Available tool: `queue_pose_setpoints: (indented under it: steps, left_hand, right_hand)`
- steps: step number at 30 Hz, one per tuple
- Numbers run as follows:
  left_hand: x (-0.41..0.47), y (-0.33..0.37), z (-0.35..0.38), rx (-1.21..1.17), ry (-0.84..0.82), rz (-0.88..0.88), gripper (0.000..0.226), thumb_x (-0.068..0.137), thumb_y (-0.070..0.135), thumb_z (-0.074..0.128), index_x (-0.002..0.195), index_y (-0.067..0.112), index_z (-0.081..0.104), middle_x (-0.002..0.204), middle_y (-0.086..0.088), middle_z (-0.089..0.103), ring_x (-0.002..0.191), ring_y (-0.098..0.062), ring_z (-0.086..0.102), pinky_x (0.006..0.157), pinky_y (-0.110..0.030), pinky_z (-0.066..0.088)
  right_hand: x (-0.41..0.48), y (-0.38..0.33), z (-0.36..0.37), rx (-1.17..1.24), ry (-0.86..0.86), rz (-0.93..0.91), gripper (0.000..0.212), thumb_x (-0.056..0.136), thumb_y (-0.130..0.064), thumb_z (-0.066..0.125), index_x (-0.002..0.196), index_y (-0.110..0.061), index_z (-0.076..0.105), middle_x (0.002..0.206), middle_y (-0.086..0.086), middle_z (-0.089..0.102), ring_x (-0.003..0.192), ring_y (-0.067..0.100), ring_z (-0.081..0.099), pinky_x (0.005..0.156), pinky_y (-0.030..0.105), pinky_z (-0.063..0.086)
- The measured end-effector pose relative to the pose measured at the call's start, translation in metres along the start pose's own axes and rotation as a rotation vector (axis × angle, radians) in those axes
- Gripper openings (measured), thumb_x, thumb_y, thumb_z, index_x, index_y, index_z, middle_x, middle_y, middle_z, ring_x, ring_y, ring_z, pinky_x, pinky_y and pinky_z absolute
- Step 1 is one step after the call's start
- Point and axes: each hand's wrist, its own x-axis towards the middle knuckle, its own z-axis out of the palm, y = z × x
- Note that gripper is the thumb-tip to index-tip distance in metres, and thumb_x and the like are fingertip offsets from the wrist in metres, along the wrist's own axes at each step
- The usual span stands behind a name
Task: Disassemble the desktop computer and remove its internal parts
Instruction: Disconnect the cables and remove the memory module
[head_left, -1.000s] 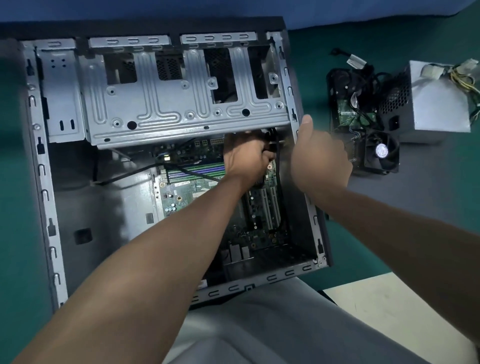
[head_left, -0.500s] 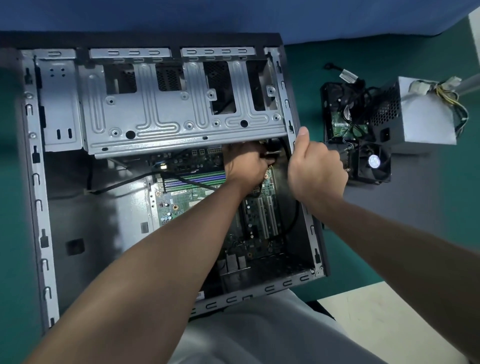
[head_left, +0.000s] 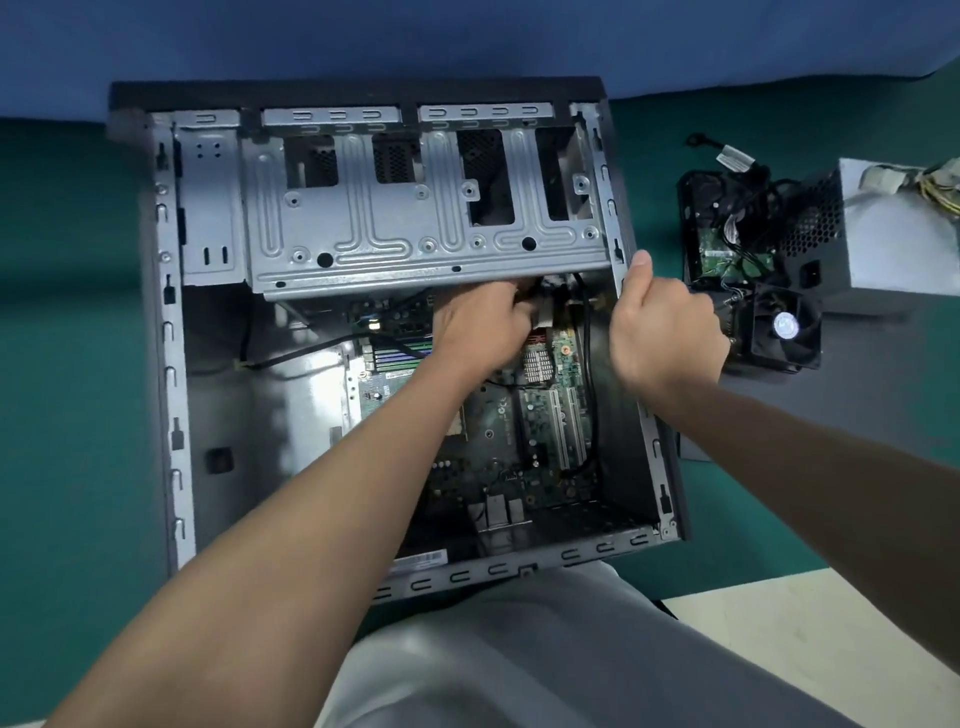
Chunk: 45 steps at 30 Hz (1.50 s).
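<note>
The open computer case (head_left: 171, 364) lies on its side on a green mat, with its grey drive cage (head_left: 415, 228) across the top. The green motherboard (head_left: 519, 441) sits in the lower right of the case. My left hand (head_left: 483, 332) reaches under the cage's edge and grips a pale cable connector (head_left: 543, 312) above the board. My right hand (head_left: 665, 327) curls round the case's right wall (head_left: 649, 431), thumb up against its rim. A black cable (head_left: 589, 364) runs down the board beside that wall.
To the right of the case lie removed parts: a grey power supply (head_left: 893, 244) with loose wires, a black cooler fan (head_left: 787, 327) and a tangle of black cables (head_left: 737, 208). A blue wall stands behind. My grey-trousered knee fills the bottom.
My right hand has curled from a flatter hold into a fist on the case wall. My left hand has pulled the pale connector into view. The camera has tilted down.
</note>
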Motion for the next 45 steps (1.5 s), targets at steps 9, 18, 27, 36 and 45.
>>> queue_pose_setpoints:
  steps: [9, 18, 27, 36, 45]
  left_hand:
    - [-0.036, -0.028, -0.009, 0.022, 0.288, -0.084, 0.015, 0.091, 0.012, 0.056, 0.101, 0.008, 0.067, 0.086, -0.006, 0.065, 0.082, -0.028, 0.06, 0.077, -0.036, 0.047]
    - [-0.025, 0.005, 0.009, 0.066, -0.092, 0.134, 0.055, 0.084, 0.003, 0.059, 0.136, 0.009, 0.043, 0.112, -0.01, 0.053, 0.108, -0.029, 0.049, 0.103, -0.045, 0.039]
    - [0.026, 0.012, 0.02, -0.007, -0.176, -0.179, 0.03, 0.1, 0.033, 0.041, 0.082, 0.012, 0.052, 0.084, -0.006, 0.055, 0.081, -0.026, 0.058, 0.075, -0.033, 0.044]
    - [0.038, 0.023, 0.029, -0.066, -0.347, -0.106, 0.031, 0.099, 0.017, 0.034, 0.098, 0.002, 0.062, 0.104, -0.017, 0.064, 0.1, -0.028, 0.058, 0.072, -0.018, 0.042]
    - [0.042, 0.018, 0.039, -0.048, -0.26, -0.026, 0.032, 0.101, 0.022, 0.036, 0.108, 0.001, 0.06, 0.112, -0.026, 0.061, 0.107, -0.038, 0.06, 0.083, -0.034, 0.043]
  right_hand:
    - [0.001, 0.0, 0.0, 0.011, -0.001, 0.015, 0.073, 0.096, -0.054, 0.011, 0.087, -0.004, 0.064, 0.092, 0.024, 0.063, 0.077, 0.035, 0.051, 0.073, 0.044, 0.037]
    - [0.001, -0.001, 0.002, 0.013, 0.0, 0.029, 0.067, 0.095, -0.056, 0.01, 0.078, -0.01, 0.056, 0.091, 0.022, 0.062, 0.075, 0.034, 0.049, 0.072, 0.044, 0.036]
    - [0.002, -0.001, 0.002, 0.011, -0.004, 0.036, 0.067, 0.099, -0.051, 0.016, 0.086, -0.005, 0.063, 0.092, 0.022, 0.062, 0.087, 0.041, 0.056, 0.074, 0.044, 0.038]
    - [0.002, -0.005, -0.001, 0.004, -0.002, 0.041, 0.061, 0.101, -0.046, 0.02, 0.077, -0.008, 0.061, 0.087, 0.02, 0.063, 0.085, 0.042, 0.057, 0.079, 0.046, 0.045]
    - [0.002, -0.008, -0.003, -0.006, 0.012, 0.025, 0.058, 0.1, -0.047, 0.019, 0.066, -0.012, 0.051, 0.08, 0.019, 0.063, 0.078, 0.041, 0.058, 0.078, 0.049, 0.049]
